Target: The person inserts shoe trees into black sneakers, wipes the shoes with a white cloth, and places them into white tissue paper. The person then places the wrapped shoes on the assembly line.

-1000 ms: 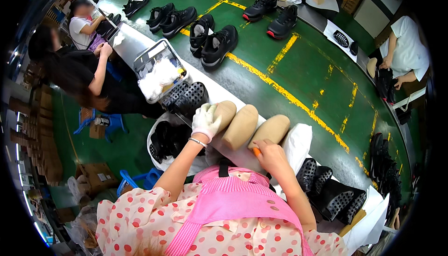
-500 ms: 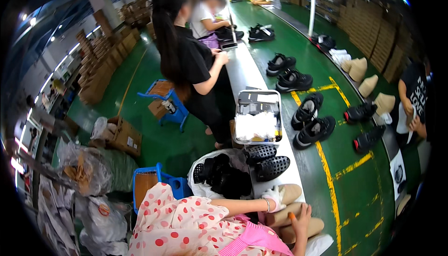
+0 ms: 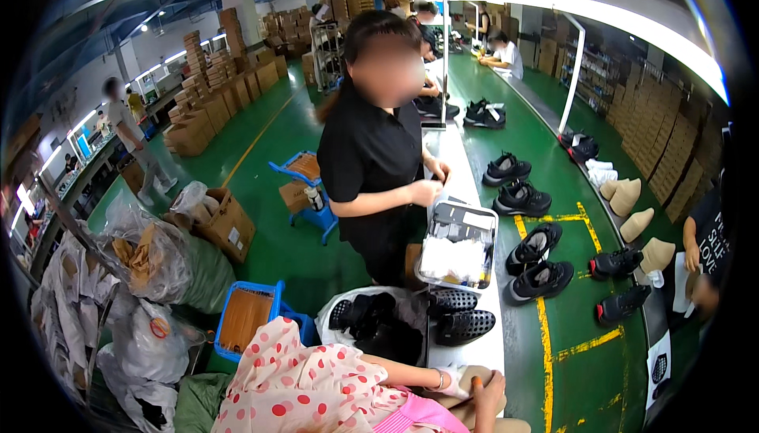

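Low in the view, my left hand point(image 3: 456, 383), in a white glove with a bracelet at the wrist, is closed against a beige shoe-shaped insert point(image 3: 473, 373). My right hand point(image 3: 489, 395), with an orange cover on one finger, curls over the same insert from the right. Most of the left fingers are hidden behind it. Another beige insert point(image 3: 510, 427) shows at the lower edge beside my right wrist. Just beyond my hands, black perforated shoe forms point(image 3: 465, 325) lie on the white bench point(image 3: 489, 338).
A white-rimmed tray point(image 3: 494, 255) of small items sits farther along the bench. Left of it are a white bag point(image 3: 326, 326) of black pieces and a blue stool point(image 3: 277, 299). A co-worker in black point(image 3: 371, 141) stands ahead. Black shoes point(image 3: 540, 281) line the green conveyor point(image 3: 581, 306).
My view has tilted upward, so the scene sits lower. My hands have come closer together around one insert. The co-worker in black has turned toward me, hands now near the tray.
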The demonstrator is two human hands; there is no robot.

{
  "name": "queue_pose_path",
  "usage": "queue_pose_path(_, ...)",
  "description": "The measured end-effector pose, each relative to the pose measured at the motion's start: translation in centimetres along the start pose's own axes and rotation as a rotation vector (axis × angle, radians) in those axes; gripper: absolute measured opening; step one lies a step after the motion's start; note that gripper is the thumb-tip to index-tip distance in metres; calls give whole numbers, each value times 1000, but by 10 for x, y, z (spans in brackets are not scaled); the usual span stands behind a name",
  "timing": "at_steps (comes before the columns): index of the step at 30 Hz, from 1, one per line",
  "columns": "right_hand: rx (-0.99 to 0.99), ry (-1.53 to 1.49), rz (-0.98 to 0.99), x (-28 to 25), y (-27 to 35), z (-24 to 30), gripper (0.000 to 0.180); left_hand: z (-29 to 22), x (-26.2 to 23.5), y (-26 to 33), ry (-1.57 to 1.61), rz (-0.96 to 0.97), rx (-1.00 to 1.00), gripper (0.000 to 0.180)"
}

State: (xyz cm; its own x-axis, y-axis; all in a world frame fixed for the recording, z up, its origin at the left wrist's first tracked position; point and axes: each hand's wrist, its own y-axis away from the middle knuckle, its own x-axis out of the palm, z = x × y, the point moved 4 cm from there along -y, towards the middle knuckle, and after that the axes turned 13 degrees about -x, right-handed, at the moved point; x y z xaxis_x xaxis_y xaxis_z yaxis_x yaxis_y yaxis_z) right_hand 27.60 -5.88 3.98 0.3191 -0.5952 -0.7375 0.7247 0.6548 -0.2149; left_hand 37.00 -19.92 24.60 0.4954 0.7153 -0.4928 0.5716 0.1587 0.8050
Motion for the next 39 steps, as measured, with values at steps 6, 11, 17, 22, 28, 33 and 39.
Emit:
queue_pose_path(6, 116, 65, 94, -23, 9, 5, 56, -5, 17, -26, -24, 54, 131, 68)
queue_pose_path(11, 123, 20, 104, -16, 19, -7, 56, 47, 90, -189, 1, -153, 105, 72)
queue_pose_path(17, 223, 17, 146, -29, 15, -2, 58, 10, 78, -214, -35, 70, 335, 59)
queue_pose_path(22, 230, 107, 122, -29, 21, -1, 55, 3, 70, -194, -36, 82, 304, 64)
queue_pose_path(28, 240, 97, 136, -32, 19, 1, 54, 2, 78, -201, -17, 55, 342, 59)
queue_pose_path(33, 237, 92, 150, -39, 18, 9, 56, 4, 85, -222, -5, 27, 447, 48)
queue_pose_path(39, 14, 165, 136, -34, 5, -21, 65, -23, 65, -215, 12, -93, 424, 38)
